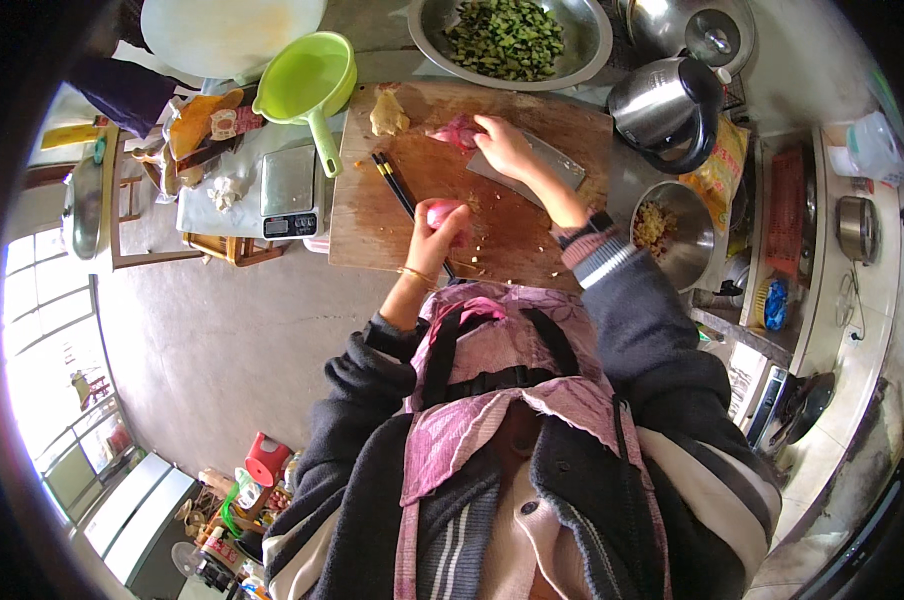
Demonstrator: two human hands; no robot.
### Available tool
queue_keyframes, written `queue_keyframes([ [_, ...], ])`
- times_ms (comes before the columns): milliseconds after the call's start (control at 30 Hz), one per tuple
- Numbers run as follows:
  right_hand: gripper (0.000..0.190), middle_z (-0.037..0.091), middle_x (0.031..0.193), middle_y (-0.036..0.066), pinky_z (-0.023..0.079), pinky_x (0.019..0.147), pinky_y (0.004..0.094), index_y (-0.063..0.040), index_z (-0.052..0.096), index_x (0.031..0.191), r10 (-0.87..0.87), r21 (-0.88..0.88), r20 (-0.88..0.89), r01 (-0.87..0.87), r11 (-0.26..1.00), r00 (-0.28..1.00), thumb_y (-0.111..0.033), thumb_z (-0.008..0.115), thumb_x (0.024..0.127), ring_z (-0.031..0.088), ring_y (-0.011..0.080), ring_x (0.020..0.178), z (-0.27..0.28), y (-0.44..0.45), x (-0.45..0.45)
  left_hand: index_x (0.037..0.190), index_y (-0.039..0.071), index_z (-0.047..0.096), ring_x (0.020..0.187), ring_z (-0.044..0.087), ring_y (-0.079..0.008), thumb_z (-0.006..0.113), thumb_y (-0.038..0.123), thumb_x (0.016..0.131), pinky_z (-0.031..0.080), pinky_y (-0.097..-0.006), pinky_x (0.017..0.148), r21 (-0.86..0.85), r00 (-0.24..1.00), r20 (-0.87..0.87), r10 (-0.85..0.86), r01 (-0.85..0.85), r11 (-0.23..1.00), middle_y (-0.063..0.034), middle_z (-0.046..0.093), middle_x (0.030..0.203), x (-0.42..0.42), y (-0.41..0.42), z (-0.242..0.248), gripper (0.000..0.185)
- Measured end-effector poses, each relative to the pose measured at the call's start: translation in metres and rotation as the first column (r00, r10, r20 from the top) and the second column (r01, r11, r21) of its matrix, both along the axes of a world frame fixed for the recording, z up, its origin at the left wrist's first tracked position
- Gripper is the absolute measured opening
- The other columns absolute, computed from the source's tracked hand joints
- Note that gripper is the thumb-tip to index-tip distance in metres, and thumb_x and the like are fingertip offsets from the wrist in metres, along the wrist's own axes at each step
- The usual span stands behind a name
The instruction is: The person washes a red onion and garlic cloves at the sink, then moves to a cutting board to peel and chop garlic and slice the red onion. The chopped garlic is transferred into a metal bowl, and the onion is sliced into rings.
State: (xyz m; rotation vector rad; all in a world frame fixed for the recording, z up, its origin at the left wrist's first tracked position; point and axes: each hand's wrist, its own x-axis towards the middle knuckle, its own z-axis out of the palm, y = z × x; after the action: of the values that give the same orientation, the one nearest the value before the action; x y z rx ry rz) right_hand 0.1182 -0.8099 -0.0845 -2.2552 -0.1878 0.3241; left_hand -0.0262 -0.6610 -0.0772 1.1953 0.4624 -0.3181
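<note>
A red onion (444, 215) with a glossy pink-purple surface sits in my left hand (438, 234), above the front of the wooden cutting board (512, 247). Farther back, my right hand (508, 150) has its fingertips at a small heap of red onion skins (456, 133). Whether it grips any skin is hard to tell. Beneath my right wrist lies a broad-bladed cleaver (564, 166), partly covered by the arm. Black chopsticks (393, 184) with gold bands run diagonally behind my left hand. A piece of ginger (389, 114) rests near the board's back left.
Behind the board stands a steel basin (424, 34) of diced green vegetable. At left are a green strainer (302, 75) and a kitchen scale (291, 184). To the right stand an electric kettle (651, 105) and a steel bowl (688, 259) holding chopped pieces.
</note>
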Motion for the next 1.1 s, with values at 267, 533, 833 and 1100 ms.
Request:
queue_keyframes([
  [267,0.068,0.046,0.106,0.025,0.048,0.079,0.0436,-0.003,0.037,0.127,0.183,-0.659,0.022,-0.123,0.742,0.983,-0.013,0.070,0.069,0.053,0.0375,0.094,0.038,-0.086,-0.110,0.108,0.004,0.044,0.081,0.055,-0.0404,0.066,0.043,0.078,0.047,-0.0437,0.070,0.830,0.913,0.298,-0.277,-0.104,0.548,-0.0243,0.051,0.100,0.006,-0.035,-0.016,0.054],
  [533,0.059,0.061,0.072,0.022,0.052,0.054,0.0412,0.001,0.039,0.125,-0.010,-0.577,0.066,0.046,0.815,0.998,-0.011,0.062,0.071,0.062,0.0359,0.060,0.046,-0.099,-0.127,0.112,0.011,0.045,0.083,0.055,-0.0428,0.057,0.044,0.083,0.048,-0.0489,0.067,0.940,0.886,0.044,-0.462,0.121,0.320,-0.0220,0.048,0.100,0.004,-0.024,0.014,0.045],
  [833,0.026,0.054,0.058,0.021,0.040,0.043,0.0410,0.001,0.054,0.080,-0.077,-0.141,0.041,0.082,0.987,0.996,-0.023,0.055,0.089,0.056,0.0368,0.051,0.094,-0.087,-0.180,0.105,0.003,0.042,0.073,0.057,-0.0423,0.054,0.034,0.085,0.049,-0.0473,0.059,0.938,0.904,0.192,-0.382,-0.054,0.344,-0.0228,0.049,0.097,0.008,-0.030,-0.008,0.039],
  [1100,0.018,0.056,0.055,0.017,0.045,0.043,0.0409,-0.003,0.054,0.085,0.034,-0.276,0.144,0.008,0.961,0.989,-0.020,0.051,0.090,0.058,0.0330,0.050,0.089,-0.061,-0.188,0.097,0.002,0.041,0.069,0.056,-0.0415,0.058,0.028,0.080,0.049,-0.0463,0.056,0.938,0.903,0.212,-0.373,-0.081,0.336,-0.0221,0.048,0.092,0.013,-0.035,-0.014,0.035],
])
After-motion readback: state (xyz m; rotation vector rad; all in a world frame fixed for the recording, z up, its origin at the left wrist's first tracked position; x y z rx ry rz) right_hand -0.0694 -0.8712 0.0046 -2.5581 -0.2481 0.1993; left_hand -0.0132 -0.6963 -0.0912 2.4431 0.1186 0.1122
